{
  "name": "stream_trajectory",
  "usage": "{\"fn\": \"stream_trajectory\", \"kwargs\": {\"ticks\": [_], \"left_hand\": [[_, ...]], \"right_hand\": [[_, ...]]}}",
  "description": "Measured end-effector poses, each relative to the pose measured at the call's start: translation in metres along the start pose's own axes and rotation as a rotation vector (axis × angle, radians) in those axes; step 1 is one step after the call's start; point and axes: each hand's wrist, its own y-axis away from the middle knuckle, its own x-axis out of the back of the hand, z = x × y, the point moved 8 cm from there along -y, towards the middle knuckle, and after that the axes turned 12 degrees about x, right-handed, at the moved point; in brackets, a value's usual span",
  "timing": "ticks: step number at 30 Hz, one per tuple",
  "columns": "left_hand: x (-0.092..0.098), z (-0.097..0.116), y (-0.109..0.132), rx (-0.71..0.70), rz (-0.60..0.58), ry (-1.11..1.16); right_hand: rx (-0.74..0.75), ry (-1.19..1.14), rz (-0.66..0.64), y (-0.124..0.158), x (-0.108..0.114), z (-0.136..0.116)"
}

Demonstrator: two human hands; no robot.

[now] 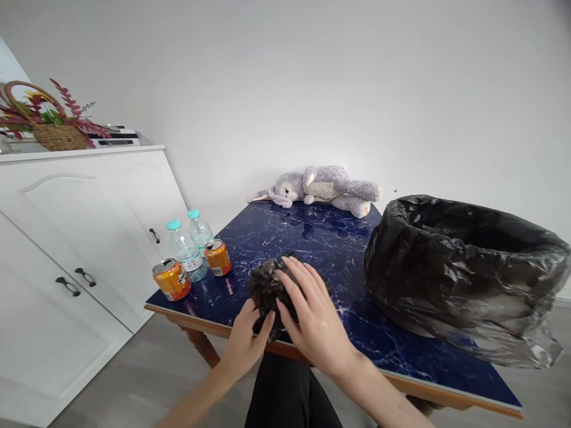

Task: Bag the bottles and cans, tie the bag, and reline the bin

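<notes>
A crumpled black plastic bag (266,280) is bunched up near the front edge of the blue marbled table (285,232). My left hand (248,334) grips its near left side, thumb and fingers pinching the plastic. From the right, my right hand (312,309) presses over the top of the bundle with its fingers curved around it. Part of the bag is hidden beneath my hands. To the right stands a bin (464,267) lined with another black plastic bag, whose loose edge folds over the rim and hangs down outside.
Two orange cans (172,279) and two clear bottles with teal caps (182,246) stand at the table's left edge. A grey plush rabbit (325,187) lies along the back by the wall. White cabinets (80,238) hold a flower basket (57,135) at left.
</notes>
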Motion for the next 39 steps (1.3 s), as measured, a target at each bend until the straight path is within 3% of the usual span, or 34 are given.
{"fn": "stream_trajectory", "kwargs": {"ticks": [3, 10, 13, 15, 17, 21, 23, 26, 31, 39], "left_hand": [[-0.002, -0.001, -0.004, -0.029, 0.015, -0.049], [-0.009, 0.005, -0.006, -0.066, 0.005, -0.170], [-0.004, 0.004, -0.002, -0.071, 0.118, -0.182], [0.003, 0.007, 0.001, -0.079, 0.221, -0.191], [0.005, 0.016, 0.002, -0.123, 0.227, -0.209], [-0.002, 0.040, -0.007, -0.290, 0.037, -0.265], [-0.008, 0.042, -0.015, -0.331, -0.077, -0.324], [-0.019, 0.027, -0.025, -0.329, -0.249, -0.423], [-0.026, -0.002, -0.023, -0.304, -0.326, -0.504], [-0.015, 0.011, 0.000, -0.406, -0.332, -0.481]], "right_hand": [[-0.056, 0.093, -0.110, 0.018, -0.032, 0.006], [-0.312, 0.176, -0.266, 0.022, -0.102, 0.087], [-0.374, 0.149, -0.358, 0.023, -0.122, 0.109], [-0.407, 0.144, -0.367, 0.024, -0.125, 0.113], [-0.398, 0.144, -0.335, 0.023, -0.119, 0.109], [-0.192, 0.094, -0.130, 0.019, -0.085, 0.078], [-0.067, 0.038, -0.092, 0.024, -0.071, 0.063], [-0.009, -0.040, -0.238, 0.042, -0.074, 0.059], [-0.285, -0.068, -0.544, 0.076, -0.098, 0.088], [-0.355, -0.056, -0.599, 0.083, -0.100, 0.085]]}}
